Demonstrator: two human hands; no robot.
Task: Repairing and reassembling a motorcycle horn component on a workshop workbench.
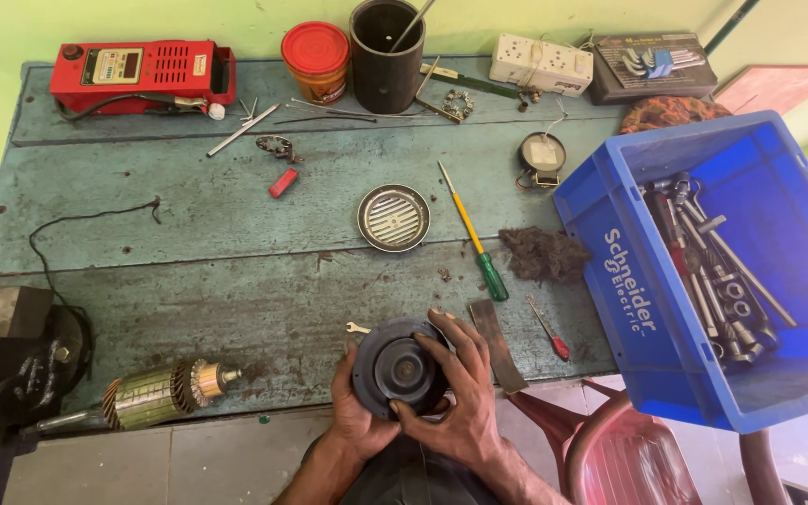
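Note:
Both my hands hold a round black motor housing (pixel 395 367) at the near edge of the worn blue-green workbench (pixel 236 271). My left hand (pixel 353 411) cups its lower left rim. My right hand (pixel 465 393) wraps over its right side, fingers spread across the top edge and bottom. A motor armature (pixel 165 393) with copper windings lies to the left, apart from both hands. A tiny spanner (pixel 357 328) lies just above the housing, and a flat dark strip (pixel 497 344) lies just right of my right hand.
A blue crate (pixel 638 309) of sockets and wrenches stands at right. A round metal grille cover (pixel 394 217), a yellow-green screwdriver (pixel 475 234), a small red screwdriver (pixel 551 332) and a wad of steel wool (pixel 542 252) lie mid-bench. At the back: a red meter (pixel 142 73), a red-lidded tin (pixel 316 58), a black cup (pixel 385 56).

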